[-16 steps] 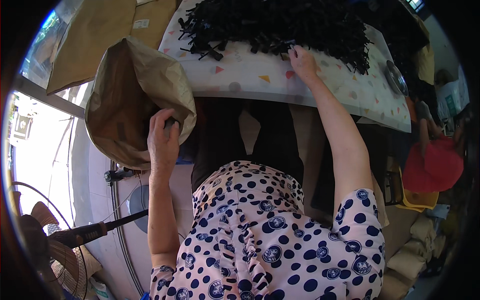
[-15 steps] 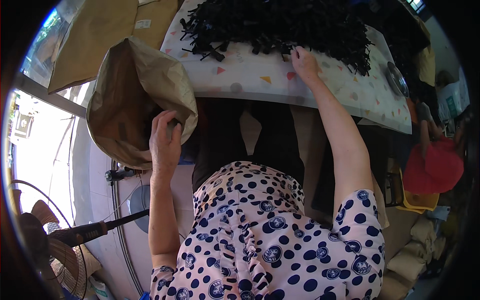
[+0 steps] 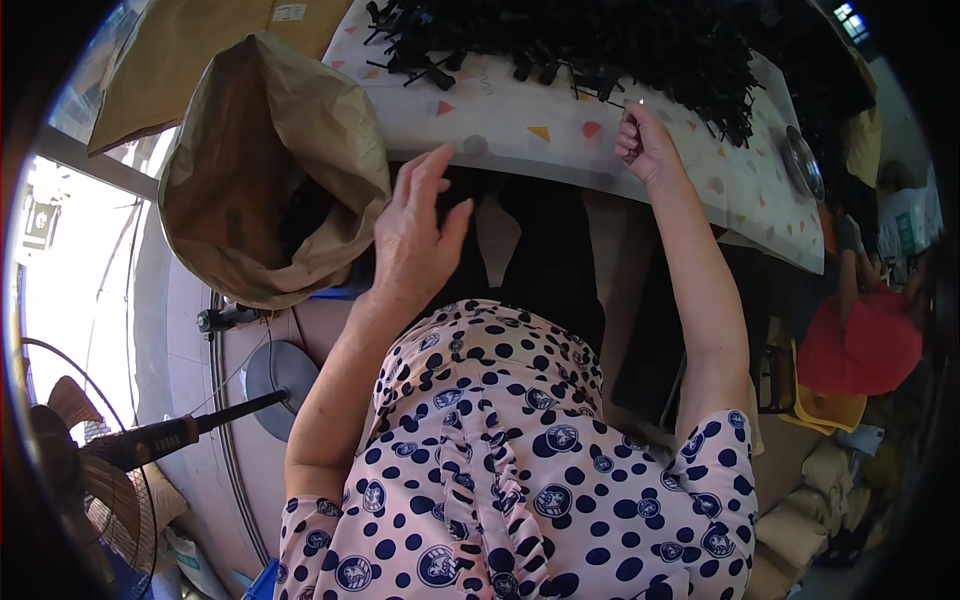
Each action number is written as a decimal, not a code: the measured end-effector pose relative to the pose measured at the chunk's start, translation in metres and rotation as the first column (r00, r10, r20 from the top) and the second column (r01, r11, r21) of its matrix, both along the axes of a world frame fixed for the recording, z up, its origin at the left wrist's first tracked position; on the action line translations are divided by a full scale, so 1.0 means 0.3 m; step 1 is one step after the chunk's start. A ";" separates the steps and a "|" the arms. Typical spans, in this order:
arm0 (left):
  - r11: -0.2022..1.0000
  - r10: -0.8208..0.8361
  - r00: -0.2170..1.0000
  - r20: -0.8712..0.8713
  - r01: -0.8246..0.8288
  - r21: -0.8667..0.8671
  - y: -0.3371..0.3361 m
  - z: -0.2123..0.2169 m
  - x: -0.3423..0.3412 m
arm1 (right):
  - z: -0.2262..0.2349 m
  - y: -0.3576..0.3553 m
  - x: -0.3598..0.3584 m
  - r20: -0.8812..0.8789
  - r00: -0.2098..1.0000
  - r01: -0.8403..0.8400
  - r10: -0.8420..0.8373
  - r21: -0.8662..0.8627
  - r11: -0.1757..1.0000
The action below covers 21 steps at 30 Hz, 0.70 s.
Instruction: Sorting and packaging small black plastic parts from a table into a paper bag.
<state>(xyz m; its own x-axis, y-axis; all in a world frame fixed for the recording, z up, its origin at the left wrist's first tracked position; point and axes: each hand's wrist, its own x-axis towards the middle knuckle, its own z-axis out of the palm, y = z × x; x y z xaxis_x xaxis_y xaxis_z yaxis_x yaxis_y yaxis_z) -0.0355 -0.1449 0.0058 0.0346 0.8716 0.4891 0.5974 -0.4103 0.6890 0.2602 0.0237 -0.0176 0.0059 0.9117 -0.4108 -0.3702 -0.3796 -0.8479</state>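
The left grip point(image 3: 418, 235) is spread loose, thumb well apart from the fingers, and nothing shows in it. Just to its left gapes a tall brown sack of stiff, creased paper point(image 3: 340, 125); the two overlap in this view, and whether they touch cannot be told. The sack's wide mouth faces up beside that grip, probably so the inside stays within easy reach. Dark contents point(image 3: 302, 215) lie low in it, too shadowed to make out.

The right grip point(image 3: 645, 148) is curled to a pinch, thumb against bent forefinger. A thin black strand seems to meet its fingertips, but whether it is held cannot be told.

Just beyond that grip lies a heap of small matt black pieces point(image 3: 570, 40), tangled, with stubby blocks and thin stalks poking out along its ragged edge. It sits on the desk point(image 3: 510, 112), covered by a smooth whitish sheet printed with coloured triangles and grey circles. The bare strip before the heap likely gives the fingers room to part one piece from the tangle.

Right of the right grip, near the desk's side edge, is a round, shiny metal-looking dish point(image 3: 803, 165). Flat tan paper point(image 3: 180, 70) lies beyond the sack.
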 end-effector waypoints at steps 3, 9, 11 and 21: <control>0.996 -0.090 0.996 -0.022 0.089 -0.031 0.003 -0.002 0.017 | 0.009 -0.183 -0.207 0.003 0.998 -0.056 0.056 0.043 0.997; 0.987 -0.060 0.993 -0.102 0.043 -0.154 -0.005 -0.085 0.030 | -0.042 -0.492 -0.461 -0.051 0.966 -0.247 0.253 0.106 0.963; 0.979 -0.051 0.994 -0.091 0.032 -0.201 -0.020 -0.114 0.029 | -0.042 -0.528 -0.480 -0.007 0.956 -0.292 0.294 0.086 0.952; 0.995 -0.078 0.991 -0.110 0.070 -0.077 -0.086 -0.195 0.011 | -0.117 -0.593 -0.482 0.070 0.924 -0.381 0.375 0.160 0.911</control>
